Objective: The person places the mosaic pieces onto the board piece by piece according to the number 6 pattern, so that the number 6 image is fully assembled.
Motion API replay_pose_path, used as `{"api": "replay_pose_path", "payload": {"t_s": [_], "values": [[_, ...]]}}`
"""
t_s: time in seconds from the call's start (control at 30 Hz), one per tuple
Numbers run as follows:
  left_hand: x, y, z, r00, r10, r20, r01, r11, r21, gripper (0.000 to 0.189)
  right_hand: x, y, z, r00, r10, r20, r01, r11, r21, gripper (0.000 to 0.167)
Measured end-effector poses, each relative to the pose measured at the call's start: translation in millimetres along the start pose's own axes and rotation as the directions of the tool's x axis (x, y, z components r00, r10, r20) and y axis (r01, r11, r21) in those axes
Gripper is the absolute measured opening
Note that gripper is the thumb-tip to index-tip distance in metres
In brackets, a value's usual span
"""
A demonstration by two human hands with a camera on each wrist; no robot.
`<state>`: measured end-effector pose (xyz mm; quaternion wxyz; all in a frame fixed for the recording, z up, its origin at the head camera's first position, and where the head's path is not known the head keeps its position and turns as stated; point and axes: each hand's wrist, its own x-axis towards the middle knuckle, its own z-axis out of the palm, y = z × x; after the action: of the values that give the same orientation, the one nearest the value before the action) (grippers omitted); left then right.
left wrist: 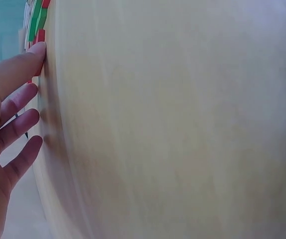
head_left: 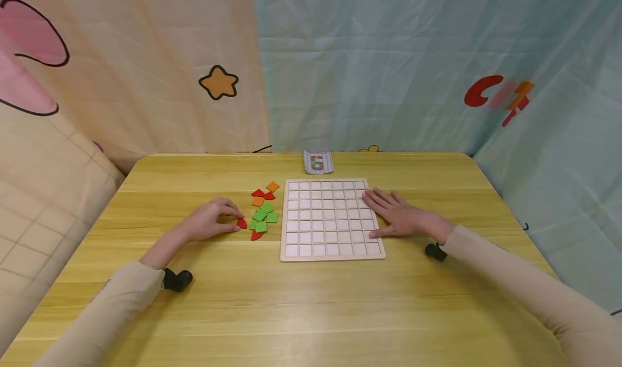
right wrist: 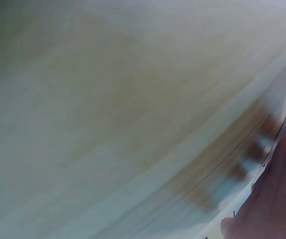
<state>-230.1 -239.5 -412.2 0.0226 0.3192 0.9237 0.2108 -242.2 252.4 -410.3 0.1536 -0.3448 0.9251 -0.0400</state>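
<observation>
My left hand (head_left: 214,219) is left of a loose heap of small tiles, with thumb and fingertips pinching a red, curved-edge tile (head_left: 242,223) at the tabletop. In the left wrist view the thumb (left wrist: 18,69) lies against that red tile, and the other fingers are spread apart. Green square tiles (head_left: 261,226) overlap in the heap, with orange squares (head_left: 272,187) and more red pieces (head_left: 256,236) around them. My right hand (head_left: 396,214) rests on the right edge of a pale wooden grid board (head_left: 332,258), fingers spread. Only part of it shows in the right wrist view.
A small printed card (head_left: 318,162) with a coloured pattern on a grid stands behind the board, near the table's back edge. Printed curtains (head_left: 379,75) hang behind the wooden table (head_left: 311,313). Black wrist mounts (head_left: 177,280) sit under both sleeves.
</observation>
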Motion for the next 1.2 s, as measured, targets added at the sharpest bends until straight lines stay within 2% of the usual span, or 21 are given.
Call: {"api": "replay_pose_path", "payload": {"t_s": [0.27,0.53,0.7,0.97,1.2], "values": [[-0.8,-4.3,2.2,0.999,-0.002,-0.051,0.003,1.0,0.014,0.022,-1.1,-1.6,0.6,0.999,-0.039,-0.033,0.039,0.999,0.016,0.094],[-1.0,-2.6,2.7,0.996,0.022,-0.09,-0.018,0.999,0.04,0.021,-0.2,-2.5,-1.5,1.0,-0.016,-0.015,0.016,0.998,-0.055,0.094],[-0.2,-0.7,2.7,0.992,0.04,-0.122,-0.033,0.997,0.063,0.021,-0.4,-2.1,-2.3,1.0,-0.014,-0.015,0.013,0.998,-0.064,0.094],[4.4,9.4,-2.7,0.982,0.055,-0.18,-0.046,0.997,0.057,0.019,-0.4,0.9,1.5,0.999,-0.021,-0.025,0.02,0.998,-0.052,0.095],[19.0,22.2,-5.6,0.969,0.107,-0.223,-0.092,0.993,0.073,0.022,0.3,0.7,1.0,1.0,-0.015,-0.006,0.014,0.999,-0.052,0.095]]}}
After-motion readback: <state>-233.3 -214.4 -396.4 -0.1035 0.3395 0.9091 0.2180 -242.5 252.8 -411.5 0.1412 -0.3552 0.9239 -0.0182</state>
